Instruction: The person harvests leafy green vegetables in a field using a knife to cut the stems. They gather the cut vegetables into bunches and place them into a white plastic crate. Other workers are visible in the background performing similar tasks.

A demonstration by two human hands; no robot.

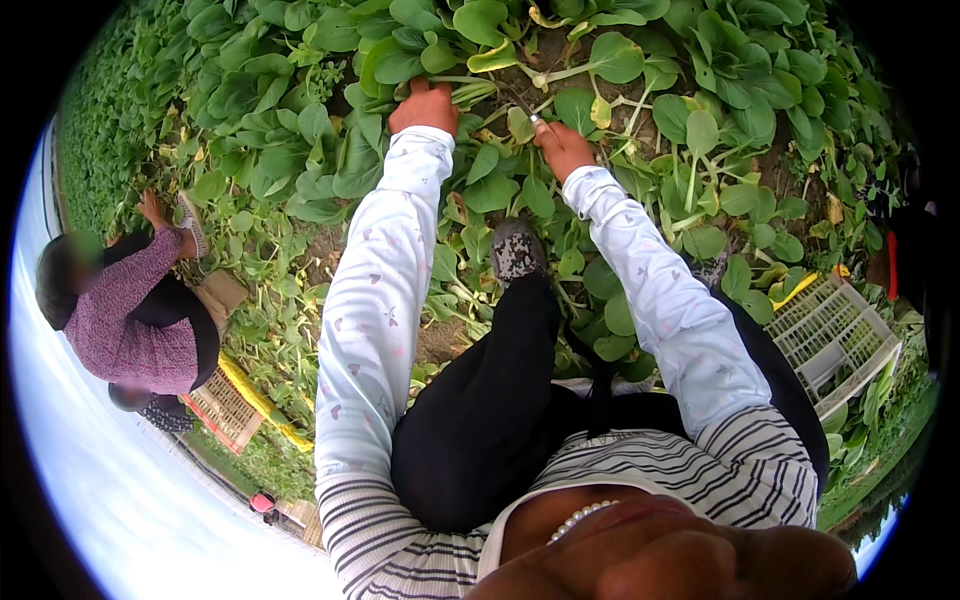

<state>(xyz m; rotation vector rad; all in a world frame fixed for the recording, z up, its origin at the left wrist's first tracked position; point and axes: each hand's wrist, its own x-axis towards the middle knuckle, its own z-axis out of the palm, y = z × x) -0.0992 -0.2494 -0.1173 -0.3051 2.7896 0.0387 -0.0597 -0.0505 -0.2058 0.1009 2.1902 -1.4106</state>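
Note:
In the head view my left hand [424, 110] is closed around the pale stalks of a leafy green plant [474, 91], which looks like bok choy. Its broad leaves spread up and left of my fingers. My right hand [564, 150] grips a small knife [535, 120] by its handle. The dark blade points up and left toward the base of those stalks; foliage makes it hard to tell whether it touches them. Between my hands lie loose green leaves and a yellowing leaf [520, 124]. A cut-looking stem base [540, 79] with leaves lies just beyond the blade.
Dense rows of greens [255, 97] grow ahead and left. My shoe [517, 251] stands among fallen leaves. A pale plastic crate [832, 337] sits at the right. On the left a person [142, 322] crouches near another crate [229, 397] with a yellow edge; more people are behind.

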